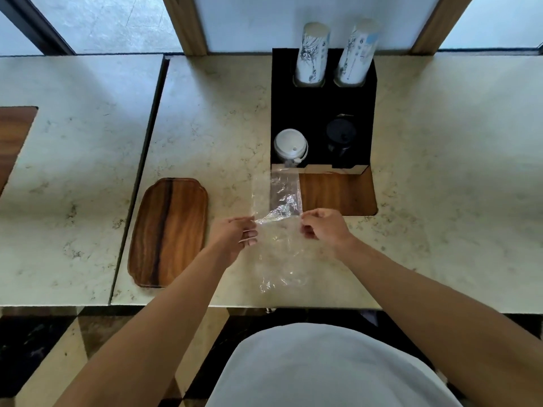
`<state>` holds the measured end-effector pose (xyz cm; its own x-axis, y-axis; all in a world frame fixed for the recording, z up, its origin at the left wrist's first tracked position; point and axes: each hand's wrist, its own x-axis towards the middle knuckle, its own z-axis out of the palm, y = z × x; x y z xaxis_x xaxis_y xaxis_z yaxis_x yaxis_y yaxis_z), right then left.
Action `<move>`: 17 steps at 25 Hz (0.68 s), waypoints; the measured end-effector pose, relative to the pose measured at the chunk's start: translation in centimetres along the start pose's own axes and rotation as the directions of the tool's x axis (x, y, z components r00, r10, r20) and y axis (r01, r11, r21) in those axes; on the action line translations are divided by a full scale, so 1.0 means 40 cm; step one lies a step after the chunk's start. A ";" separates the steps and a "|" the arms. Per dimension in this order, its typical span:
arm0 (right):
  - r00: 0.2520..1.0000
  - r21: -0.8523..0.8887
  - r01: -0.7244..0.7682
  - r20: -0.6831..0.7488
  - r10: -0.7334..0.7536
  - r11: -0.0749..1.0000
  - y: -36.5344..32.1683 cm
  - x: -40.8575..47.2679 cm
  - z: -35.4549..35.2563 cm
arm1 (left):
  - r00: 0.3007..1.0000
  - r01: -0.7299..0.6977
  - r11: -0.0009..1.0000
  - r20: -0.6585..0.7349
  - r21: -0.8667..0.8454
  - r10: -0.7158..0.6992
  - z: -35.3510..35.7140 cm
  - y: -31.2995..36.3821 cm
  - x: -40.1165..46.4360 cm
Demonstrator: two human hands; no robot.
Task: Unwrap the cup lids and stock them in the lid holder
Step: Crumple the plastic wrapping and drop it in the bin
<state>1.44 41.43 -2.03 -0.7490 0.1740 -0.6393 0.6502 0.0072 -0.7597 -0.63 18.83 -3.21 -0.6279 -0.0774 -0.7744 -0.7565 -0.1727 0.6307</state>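
An empty clear plastic wrapper (277, 201) is stretched between my two hands above the marble counter. My left hand (235, 235) pinches its left edge and my right hand (324, 226) pinches its right edge. The wrapper folds at my fingers, one part reaching up toward the holder and one hanging down toward the counter edge. Behind it stands the black holder (308, 107). A stack of white lids (291, 145) fills its front left slot and a stack of black lids (340, 135) its front right slot.
Two stacks of printed paper cups (313, 51) (357, 49) stand in the holder's back slots. A wooden tray (169, 230) lies to the left of my hands. A wooden inset (340, 192) sits in the counter in front of the holder. The counter edge runs just below the wrapper.
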 end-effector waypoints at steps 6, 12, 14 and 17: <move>0.997 0.150 -0.042 0.072 0.031 0.988 0.031 -0.016 -0.123 | 0.995 -0.016 1.000 0.099 0.023 0.013 0.096 -0.023 -0.054; 0.991 0.112 0.053 0.114 -0.066 0.992 0.061 -0.025 -0.213 | 0.989 -0.055 0.997 0.139 0.060 0.047 0.175 -0.030 -0.075; 0.993 0.126 0.070 0.091 -0.081 0.990 0.065 -0.025 -0.239 | 0.990 -0.066 0.994 0.133 0.082 0.054 0.196 -0.031 -0.076; 0.992 0.128 0.079 0.084 -0.091 0.989 0.060 -0.028 -0.275 | 0.989 -0.077 0.993 0.134 0.089 0.065 0.220 -0.030 -0.075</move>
<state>5.26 52.10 -1.84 -0.8130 0.0892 -0.5755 0.5668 -0.1055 -0.8171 0.56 27.91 -1.20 -0.6943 0.0436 -0.7183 -0.7192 -0.0785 0.6904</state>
